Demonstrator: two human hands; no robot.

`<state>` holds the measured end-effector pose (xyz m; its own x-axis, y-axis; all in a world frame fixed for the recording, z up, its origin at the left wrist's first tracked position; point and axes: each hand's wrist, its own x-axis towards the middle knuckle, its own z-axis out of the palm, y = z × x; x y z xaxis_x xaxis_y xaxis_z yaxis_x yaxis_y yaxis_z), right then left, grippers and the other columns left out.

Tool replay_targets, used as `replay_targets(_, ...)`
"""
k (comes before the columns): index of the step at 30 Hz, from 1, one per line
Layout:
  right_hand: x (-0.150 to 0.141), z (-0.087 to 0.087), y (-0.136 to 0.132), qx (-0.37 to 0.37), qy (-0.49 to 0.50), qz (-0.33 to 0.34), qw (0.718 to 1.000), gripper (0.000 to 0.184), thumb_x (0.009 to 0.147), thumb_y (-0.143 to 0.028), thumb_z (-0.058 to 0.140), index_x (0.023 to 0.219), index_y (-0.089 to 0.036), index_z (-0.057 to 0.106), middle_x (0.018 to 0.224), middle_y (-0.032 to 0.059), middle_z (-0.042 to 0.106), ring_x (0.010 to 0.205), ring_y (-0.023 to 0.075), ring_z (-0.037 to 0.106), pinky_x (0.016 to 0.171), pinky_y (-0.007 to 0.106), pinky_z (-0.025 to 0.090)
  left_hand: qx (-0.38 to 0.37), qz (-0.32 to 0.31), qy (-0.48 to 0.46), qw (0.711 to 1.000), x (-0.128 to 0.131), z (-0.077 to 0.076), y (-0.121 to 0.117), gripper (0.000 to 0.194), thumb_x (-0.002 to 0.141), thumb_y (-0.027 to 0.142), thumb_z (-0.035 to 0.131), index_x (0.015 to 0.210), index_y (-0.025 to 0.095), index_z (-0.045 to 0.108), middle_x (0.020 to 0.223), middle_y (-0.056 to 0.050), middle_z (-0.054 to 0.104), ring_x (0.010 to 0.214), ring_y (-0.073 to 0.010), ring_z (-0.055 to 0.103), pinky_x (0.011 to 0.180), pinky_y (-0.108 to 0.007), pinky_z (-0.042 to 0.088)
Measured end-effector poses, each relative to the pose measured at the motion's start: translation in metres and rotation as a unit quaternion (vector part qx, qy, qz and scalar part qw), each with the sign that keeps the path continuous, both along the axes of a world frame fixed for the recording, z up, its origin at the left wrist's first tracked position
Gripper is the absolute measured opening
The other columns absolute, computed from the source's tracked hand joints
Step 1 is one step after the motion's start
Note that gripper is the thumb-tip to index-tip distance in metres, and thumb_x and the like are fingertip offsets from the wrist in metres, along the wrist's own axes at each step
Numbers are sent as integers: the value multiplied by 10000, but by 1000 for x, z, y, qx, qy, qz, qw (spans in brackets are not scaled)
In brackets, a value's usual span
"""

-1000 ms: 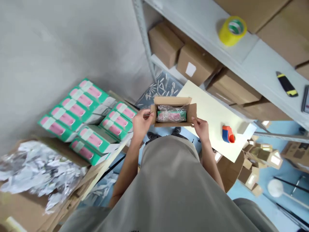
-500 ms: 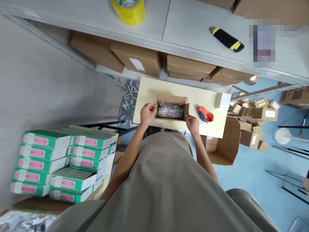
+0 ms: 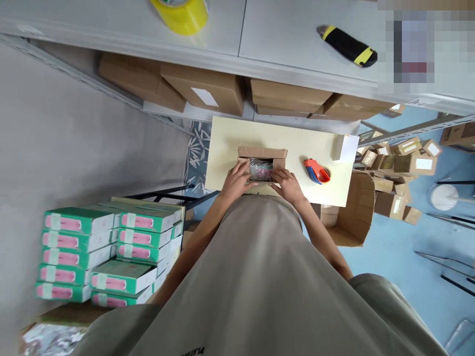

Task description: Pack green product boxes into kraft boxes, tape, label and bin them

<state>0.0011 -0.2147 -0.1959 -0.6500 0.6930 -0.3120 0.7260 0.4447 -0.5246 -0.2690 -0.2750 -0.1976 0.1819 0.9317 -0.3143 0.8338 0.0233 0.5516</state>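
Observation:
A small cardboard box (image 3: 262, 153) sits on the cream tabletop, its far flap standing up and both side flaps turned inward. Inside lies a green and pink package under clear plastic wrap (image 3: 261, 169), showing between the side flaps. My left hand (image 3: 236, 181) is on the box's left flap, fingers bent over it and thumb along the near edge. At the opposite end, my right hand (image 3: 288, 185) holds the right flap the same way. To the right lies a red and blue tape dispenser (image 3: 316, 171), apart from my hand.
A shelf above the table carries a yellow tape roll (image 3: 181, 17) and a black and yellow utility knife (image 3: 348, 46). Green and pink boxes (image 3: 135, 238) are stacked at left. A white box (image 3: 346, 148) stands at the table's right end, above an open carton (image 3: 356, 210).
Both side flaps have been folded inward over the package. My hands have moved closer together, from the box's outer sides onto the flaps.

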Motion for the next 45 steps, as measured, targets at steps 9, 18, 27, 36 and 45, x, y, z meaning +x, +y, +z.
replay_targets(9, -8, -28, 21, 77, 10, -179, 981, 1045, 996, -282, 750, 1852, -103, 179, 1861, 283, 321, 1667, 459, 409, 1322, 635, 450, 109, 111, 13, 988, -14, -14, 25, 983, 988, 174, 759, 1815, 63, 241, 1878, -284, 291, 1758, -407, 311, 1439, -542, 312)
replay_targets(18, 13, -37, 14, 131, 20, -71, 989, 388, 1151, -260, 540, 1485, -175, 720, 1519, 196, 733, 1523, 376, 584, 1250, 571, 504, 116, 65, 3, 991, -17, -24, 14, 286, 1065, 201, 666, 1302, 228, 824, 1305, -150, 764, 1314, -356, 671, 1213, -519, 565)
replay_targets(27, 18, -38, 9, 142, -4, -73, 987, 383, 1176, -269, 477, 1428, -191, 754, 1520, 212, 697, 1343, 361, 660, 1115, 501, 557, 139, 89, 12, 986, -7, -34, -1, 336, 1094, 172, 568, 1276, 217, 847, 1303, -148, 768, 1281, -354, 660, 1180, -508, 564)
replay_targets(36, 105, -62, 21, 35, -237, -388, 890, 473, 1075, -362, 672, 1405, -29, 613, 1439, 340, 656, 1373, 419, 642, 1135, 503, 493, 159, 202, -29, 966, 4, -43, -2, 224, 1081, 231, 617, 1173, 243, 821, 1302, -152, 727, 1249, -324, 735, 1167, -477, 594)
replay_targets(45, 106, -62, 37, -7, -152, -407, 900, 220, 1119, -350, 521, 1198, -161, 602, 1010, 156, 725, 956, 322, 706, 929, 457, 553, 169, 268, -37, 948, 9, -48, -2, 79, 1014, 183, 752, 1045, 255, 739, 1231, -121, 746, 1172, -295, 771, 1070, -417, 609)
